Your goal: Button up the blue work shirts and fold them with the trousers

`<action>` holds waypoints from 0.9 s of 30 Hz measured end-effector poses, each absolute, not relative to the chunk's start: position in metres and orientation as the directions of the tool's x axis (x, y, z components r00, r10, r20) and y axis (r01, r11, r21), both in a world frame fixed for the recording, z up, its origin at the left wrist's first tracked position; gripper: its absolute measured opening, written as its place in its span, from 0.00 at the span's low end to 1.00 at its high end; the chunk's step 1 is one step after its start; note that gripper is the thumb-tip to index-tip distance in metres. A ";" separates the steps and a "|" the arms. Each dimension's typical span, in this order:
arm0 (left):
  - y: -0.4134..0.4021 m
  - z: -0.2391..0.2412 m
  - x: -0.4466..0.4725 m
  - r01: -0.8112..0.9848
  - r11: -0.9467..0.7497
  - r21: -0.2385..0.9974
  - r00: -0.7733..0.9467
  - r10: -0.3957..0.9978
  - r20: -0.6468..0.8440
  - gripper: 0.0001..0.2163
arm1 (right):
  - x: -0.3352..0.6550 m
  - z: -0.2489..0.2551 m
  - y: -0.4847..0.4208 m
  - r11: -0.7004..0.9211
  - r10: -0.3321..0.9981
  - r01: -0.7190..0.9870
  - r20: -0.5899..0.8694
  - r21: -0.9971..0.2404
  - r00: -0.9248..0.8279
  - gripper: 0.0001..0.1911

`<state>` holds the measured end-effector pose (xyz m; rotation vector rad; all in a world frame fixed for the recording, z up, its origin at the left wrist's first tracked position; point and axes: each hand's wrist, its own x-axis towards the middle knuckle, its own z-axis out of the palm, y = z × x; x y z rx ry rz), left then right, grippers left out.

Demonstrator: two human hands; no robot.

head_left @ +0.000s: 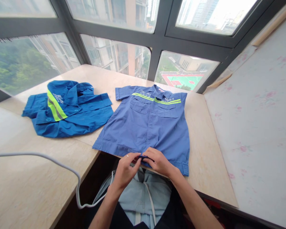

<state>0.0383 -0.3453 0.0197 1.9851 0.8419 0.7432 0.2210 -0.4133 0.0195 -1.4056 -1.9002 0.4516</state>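
The shirt (139, 127) lies face up just beyond the grip, its upper front flat and closed, while the middle of its lower edge looks unfinished, pinched by the left hand (127, 167) and right hand (159, 162). They cover that cloth (whether it is fastened, I cannot tell), and the sleeve far right is hidden; left along the tabletop (205, 152), a jacket (85, 122) lies bunched, underside unseen.
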 end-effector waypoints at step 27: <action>-0.348 0.031 0.049 0.283 -0.033 0.959 0.584 0.799 -0.145 0.10 | 0.220 0.018 -0.416 0.345 0.917 0.677 0.387 -0.650 -0.095 0.10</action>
